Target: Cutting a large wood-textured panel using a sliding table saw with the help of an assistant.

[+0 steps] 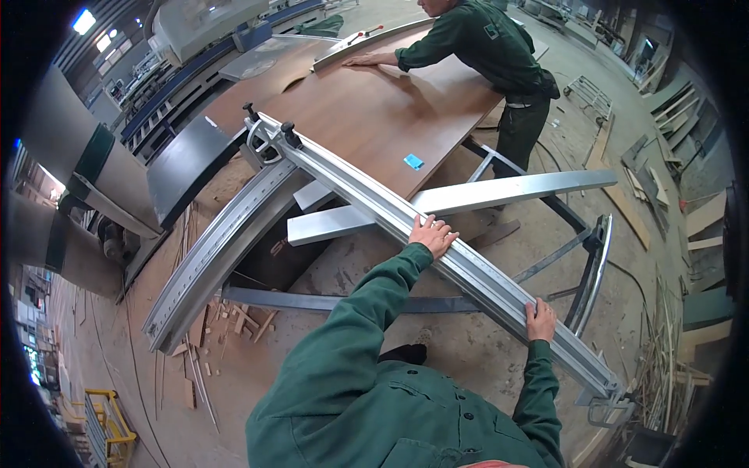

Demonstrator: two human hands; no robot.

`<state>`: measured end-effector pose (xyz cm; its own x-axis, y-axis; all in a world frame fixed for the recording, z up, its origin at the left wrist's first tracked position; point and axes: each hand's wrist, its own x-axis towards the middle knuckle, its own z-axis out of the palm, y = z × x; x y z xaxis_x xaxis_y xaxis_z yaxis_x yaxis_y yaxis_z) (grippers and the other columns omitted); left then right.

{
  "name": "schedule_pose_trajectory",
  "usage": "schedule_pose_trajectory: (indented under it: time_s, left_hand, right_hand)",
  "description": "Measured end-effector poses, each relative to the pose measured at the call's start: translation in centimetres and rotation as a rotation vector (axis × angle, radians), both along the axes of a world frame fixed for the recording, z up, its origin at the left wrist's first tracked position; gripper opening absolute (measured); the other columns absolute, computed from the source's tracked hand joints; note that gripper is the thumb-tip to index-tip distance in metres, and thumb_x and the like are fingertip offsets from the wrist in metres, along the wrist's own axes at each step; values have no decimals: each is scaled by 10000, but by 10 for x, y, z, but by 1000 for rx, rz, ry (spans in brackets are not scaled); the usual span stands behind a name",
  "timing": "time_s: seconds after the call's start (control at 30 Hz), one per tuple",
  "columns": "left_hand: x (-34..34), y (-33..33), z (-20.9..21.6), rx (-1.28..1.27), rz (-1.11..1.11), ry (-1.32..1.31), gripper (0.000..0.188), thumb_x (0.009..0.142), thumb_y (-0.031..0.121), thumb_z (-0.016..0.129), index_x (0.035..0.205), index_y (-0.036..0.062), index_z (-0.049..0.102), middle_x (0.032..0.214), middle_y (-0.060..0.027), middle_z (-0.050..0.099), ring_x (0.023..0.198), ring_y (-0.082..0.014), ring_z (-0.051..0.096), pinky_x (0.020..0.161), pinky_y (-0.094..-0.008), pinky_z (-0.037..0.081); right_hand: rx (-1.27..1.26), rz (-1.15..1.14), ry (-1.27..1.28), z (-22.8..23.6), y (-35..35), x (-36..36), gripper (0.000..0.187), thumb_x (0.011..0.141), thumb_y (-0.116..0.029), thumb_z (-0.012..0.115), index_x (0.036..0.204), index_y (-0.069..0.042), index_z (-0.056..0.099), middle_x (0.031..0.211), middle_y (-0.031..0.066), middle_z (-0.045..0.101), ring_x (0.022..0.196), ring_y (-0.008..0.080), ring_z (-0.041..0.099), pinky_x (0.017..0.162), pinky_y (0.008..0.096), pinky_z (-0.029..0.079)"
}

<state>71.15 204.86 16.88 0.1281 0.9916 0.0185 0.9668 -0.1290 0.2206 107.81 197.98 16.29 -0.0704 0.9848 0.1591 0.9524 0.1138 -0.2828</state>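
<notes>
A long aluminium crosscut fence (373,204) runs slantwise across the sliding table saw, from two black knobs (290,135) at its far left end down to the lower right. My left hand (434,235) grips it near the middle, fingers over its top. Farther along, close to its right end, my right hand (540,320) is closed around the same fence. Beneath the fence passes a flat silver support bar (515,193). Beyond it, a large brown panel (351,109) lies on the saw, a blue sticker (413,161) near its closest corner.
Across the panel, a co-worker (476,47) in green leans over with one hand on it. A curved-looking aluminium sliding carriage (226,253) stands at left, beside large dust ducts (86,148). Wood offcuts (248,321) litter the floor; more boards (671,366) lie at right.
</notes>
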Motion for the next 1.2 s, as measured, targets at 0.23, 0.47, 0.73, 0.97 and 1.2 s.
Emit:
schedule_pose_trajectory:
  time_s: [0.23, 0.47, 0.73, 0.97, 1.2]
  left_hand:
    - [-6, -28, -4, 23, 13, -21, 359, 920, 406, 305, 1140, 224, 523, 1221, -8, 483, 1227, -258, 346, 984, -583, 207]
    - [-12, -56, -4, 41, 33, -38, 372, 920, 417, 302, 1128, 209, 530, 1203, -4, 498, 1216, -253, 354, 983, -583, 206]
    - [-21, -91, 0, 47, 17, -48, 373, 919, 416, 302, 1129, 208, 529, 1207, -12, 497, 1213, -257, 365, 981, -581, 209]
    - [-27, -115, -3, 35, 3, -14, 359, 926, 390, 287, 1157, 240, 517, 1219, -15, 488, 1225, -266, 354, 982, -586, 209]
    - [-33, -128, -7, 50, 14, -71, 419, 916, 448, 279, 1134, 204, 541, 1221, -35, 497, 1233, -269, 357, 1008, -564, 170]
  right_hand:
    - [-20, 18, -15, 10, -27, -9, 437, 865, -406, 465, 1088, -41, 554, 1053, 145, 566, 1002, 327, 496, 891, 402, 356]
    - [-4, 13, -11, 5, -55, -12, 432, 854, -403, 485, 1089, -45, 547, 1045, 138, 556, 1001, 320, 487, 884, 407, 353]
    - [-23, 5, -8, 6, -87, -21, 437, 855, -399, 487, 1104, -44, 541, 1055, 134, 556, 1007, 318, 486, 889, 402, 350]
    - [-36, 3, -2, 4, -112, -27, 426, 856, -398, 486, 1090, -47, 546, 1054, 142, 557, 1010, 324, 486, 894, 407, 350]
    - [7, 9, -7, 0, -126, -30, 417, 857, -400, 483, 1084, -56, 546, 1040, 146, 562, 997, 327, 492, 884, 413, 356]
